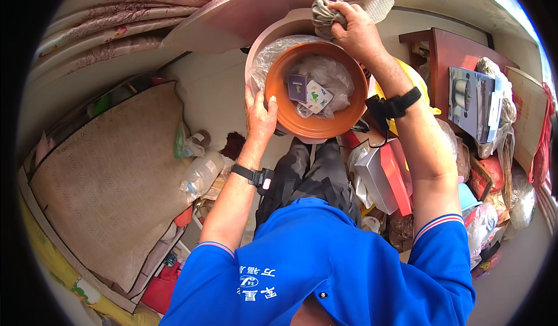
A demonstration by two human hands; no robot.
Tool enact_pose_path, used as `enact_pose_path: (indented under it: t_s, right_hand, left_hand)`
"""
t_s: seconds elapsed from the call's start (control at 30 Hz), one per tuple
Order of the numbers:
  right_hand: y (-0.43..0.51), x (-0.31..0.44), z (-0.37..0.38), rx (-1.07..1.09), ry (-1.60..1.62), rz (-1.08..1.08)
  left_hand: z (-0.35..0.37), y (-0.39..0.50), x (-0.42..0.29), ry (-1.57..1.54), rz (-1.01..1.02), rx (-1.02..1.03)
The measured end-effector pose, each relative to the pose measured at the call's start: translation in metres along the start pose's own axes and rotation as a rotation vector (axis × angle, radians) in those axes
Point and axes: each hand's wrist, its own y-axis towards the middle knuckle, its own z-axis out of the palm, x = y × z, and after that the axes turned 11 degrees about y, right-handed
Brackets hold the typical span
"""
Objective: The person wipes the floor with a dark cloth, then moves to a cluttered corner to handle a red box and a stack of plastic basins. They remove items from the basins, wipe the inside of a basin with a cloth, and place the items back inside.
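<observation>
An orange plastic basin (322,127) sits within a pale pink tub (257,42) in front of my legs. Inside it, a dark purple card (297,89) and a white card with coloured pictures (318,98) lie on a crumpled clear plastic bag (333,75). My left hand (260,119) rests at the left rims of basin and tub, fingers apart and thumb by the orange edge. Beyond the tub's far right rim, my right hand (357,32) grips a bunched grey-beige cloth (327,16). More clear plastic (272,58) fills the gap between tub and basin.
A pink padded sheet (261,10) curves behind the tub. To the left stands a cloth-covered low box (113,178). On the right are a picture-printed box (471,101), a red-and-white box (388,175) and several plastic bags. Floral curtains (126,16) hang at upper left.
</observation>
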Motion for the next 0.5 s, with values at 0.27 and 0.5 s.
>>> enact_pose_path:
  t_s: [0.27,0.5]
  right_hand:
    - [0.073,0.0,0.09,0.38,-0.522,-0.29]
    - [0.071,-0.013,0.078,0.406,-0.688,-0.081]
  left_hand:
    - [0.0,-0.004,-0.008,-0.018,-0.043,-0.031]
    - [0.0,-0.004,-0.013,-0.041,-0.087,-0.047]
